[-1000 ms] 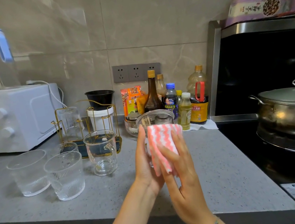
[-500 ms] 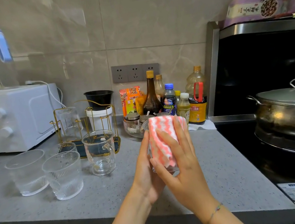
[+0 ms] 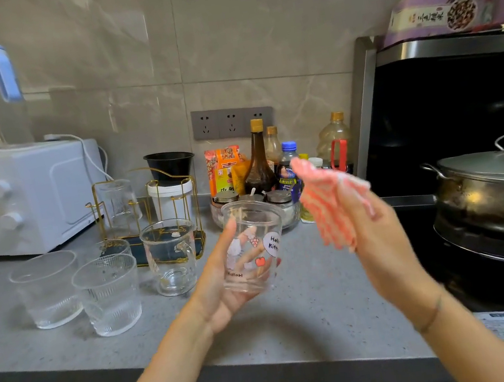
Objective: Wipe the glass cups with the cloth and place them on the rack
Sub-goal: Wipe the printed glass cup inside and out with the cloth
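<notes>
Hands are apart above the grey counter (image 3: 299,323), in front of the rack and to its right. The left hand (image 3: 220,289) grips a printed glass cup (image 3: 254,243) round its lower half, thumb on the near side, fingers showing through the clear wall. The cup is off the counter, mouth up and slightly tilted. The right hand (image 3: 378,236) is farther right of the rack, clear of the cup, and pinches a pink-and-white striped cloth (image 3: 327,208) that hangs bunched from its fingers.

Just in front of the rack stand four more glasses, all upright on the counter: a ribbed cup (image 3: 109,294) nearest, a wider cup (image 3: 47,290) to its left and touching it or nearly so, a handled mug (image 3: 171,257) against the rack's front edge, and a small cup (image 3: 113,247) half hidden behind the ribbed one. Whether any holds water cannot be told.

The rack (image 3: 148,218) is gold wire on a dark tray and carries one glass (image 3: 119,203), upside down on a peg at its left. Behind its right side stands a white tub (image 3: 172,200) with a black bowl (image 3: 170,166) seated in its mouth. Right of the rack, a glass dish (image 3: 288,218) holds small lidded jars, and beyond it stand bottles (image 3: 259,163), the tallest dark with liquid. Farthest right of the rack sits a metal pot (image 3: 493,187), lid on, contents hidden. Left of the rack stands a white oven (image 3: 21,196).
</notes>
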